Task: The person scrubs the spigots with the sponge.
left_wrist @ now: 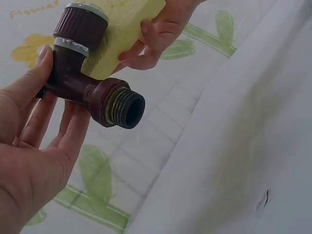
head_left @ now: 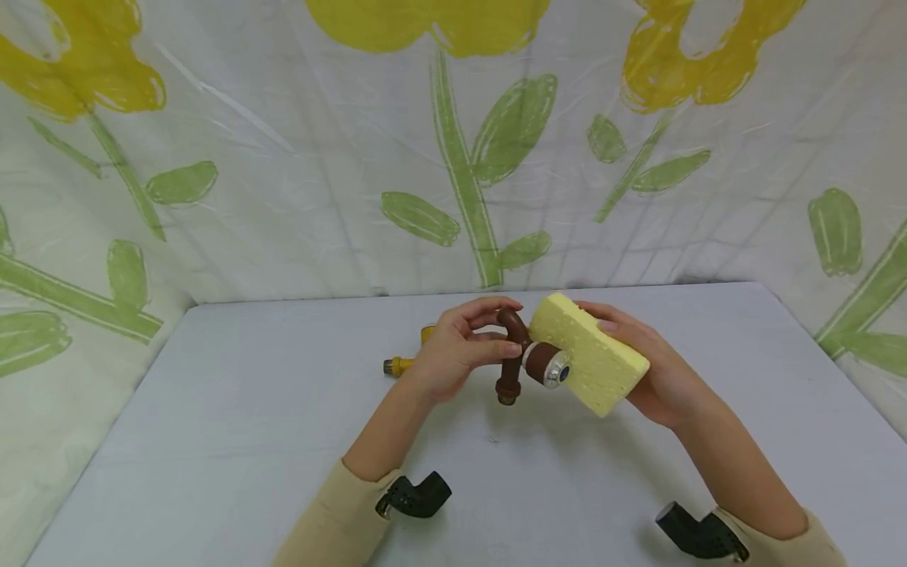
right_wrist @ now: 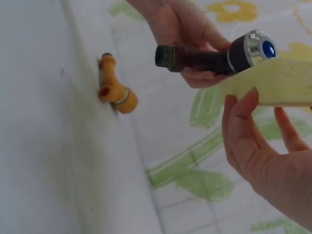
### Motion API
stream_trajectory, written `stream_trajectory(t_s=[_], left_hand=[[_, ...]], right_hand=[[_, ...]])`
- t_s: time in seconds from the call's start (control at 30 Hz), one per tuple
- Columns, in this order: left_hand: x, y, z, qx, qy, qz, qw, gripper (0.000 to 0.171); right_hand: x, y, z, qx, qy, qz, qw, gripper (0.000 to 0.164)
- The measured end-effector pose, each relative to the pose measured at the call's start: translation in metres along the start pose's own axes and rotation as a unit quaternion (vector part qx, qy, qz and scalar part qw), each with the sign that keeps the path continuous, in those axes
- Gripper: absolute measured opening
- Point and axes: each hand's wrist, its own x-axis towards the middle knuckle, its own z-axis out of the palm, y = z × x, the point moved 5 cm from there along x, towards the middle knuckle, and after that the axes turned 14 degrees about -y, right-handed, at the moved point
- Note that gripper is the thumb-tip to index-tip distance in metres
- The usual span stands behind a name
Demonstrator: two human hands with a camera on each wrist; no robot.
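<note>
Above the table, my left hand (head_left: 453, 350) grips a dark brown faucet (head_left: 512, 354) with a threaded end and a chrome-rimmed knob that has a blue dot. My right hand (head_left: 655, 366) holds a pale yellow sponge block (head_left: 598, 358), its fingers and thumb on the block's sides. The sponge touches or nearly touches the knob side of the faucet. In the left wrist view the faucet's open threaded outlet (left_wrist: 129, 108) faces toward the lower right. The right wrist view shows the sponge (right_wrist: 273, 83) just below the knob (right_wrist: 253, 51).
A yellow-orange faucet (right_wrist: 114, 87) lies on the white table (head_left: 283, 417), partly behind my left hand in the head view. Behind the table hangs a white sheet (head_left: 298, 197) painted with flowers. Black curved devices (head_left: 421, 496) are fixed at both sleeve cuffs.
</note>
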Motion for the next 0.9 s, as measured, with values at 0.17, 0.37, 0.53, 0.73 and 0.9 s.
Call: stream_trajectory(t_s=[0.17, 0.37, 0.53, 0.73, 0.9], left_hand=[[-0.0008, 0.0026, -0.0010, 0.008, -0.011, 0.013, 0.9998, 0.053], [-0.0020, 0.0011, -0.0011, 0.015, -0.019, 0.007, 0.9997, 0.049], [-0.0016, -0.0013, -0.0015, 0.021, -0.016, -0.004, 0.9997, 0.050], [-0.0017, 0.0001, -0.0025, 0.016, -0.011, 0.011, 0.9998, 0.048], [-0.0005, -0.0007, -0.0012, 0.017, -0.014, 0.006, 0.9997, 0.046]], right_hand=[[-0.0018, -0.0022, -0.0001, -0.018, -0.037, 0.049, 0.998, 0.039], [-0.0038, -0.0060, -0.0011, -0.018, -0.054, 0.059, 0.997, 0.039], [-0.0045, -0.0081, -0.0028, -0.031, -0.034, 0.060, 0.997, 0.038], [-0.0047, -0.0074, -0.0028, -0.050, -0.040, 0.086, 0.994, 0.036], [-0.0070, -0.0097, -0.0041, -0.027, -0.044, 0.056, 0.997, 0.038]])
